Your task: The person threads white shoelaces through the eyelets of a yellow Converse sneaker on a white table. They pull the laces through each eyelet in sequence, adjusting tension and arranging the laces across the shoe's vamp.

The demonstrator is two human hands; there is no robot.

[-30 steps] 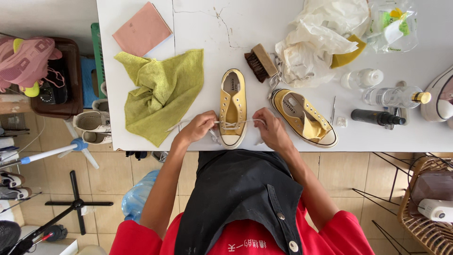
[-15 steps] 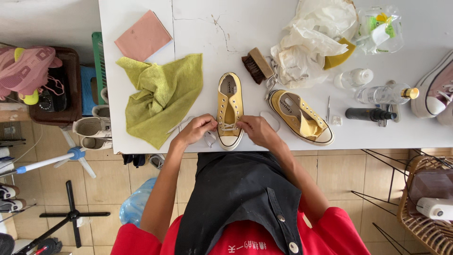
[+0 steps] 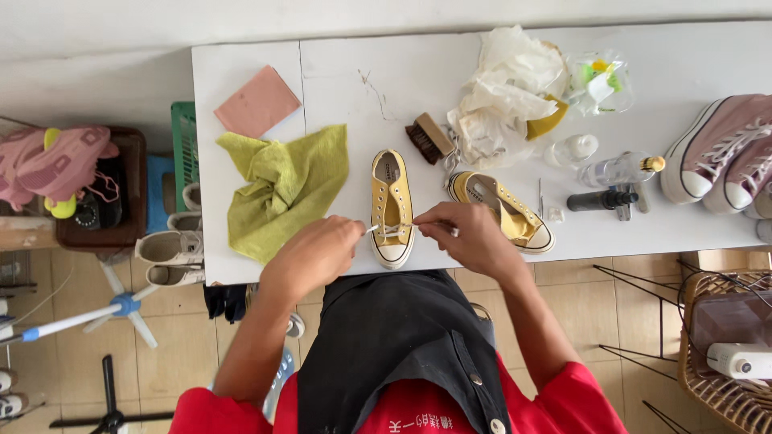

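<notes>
both hands, left hand (image 3: pixel 315 251) and right hand (image 3: pixel 470 235), are pinching white lace ends (image 3: pixel 384 230) over the yellow sneaker (image 3: pixel 392 207) at the table's (image 3: pixel 338 72) near edge.

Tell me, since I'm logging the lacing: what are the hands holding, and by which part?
Each holds one end of the white shoelace on the yellow sneaker: left hand, right hand.

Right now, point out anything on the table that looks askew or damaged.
The second yellow shoe lies tilted, angled away from the yellow shoe that the left hand and right hand are lacing. The white table shows a dark crack-like mark near its middle.
</notes>
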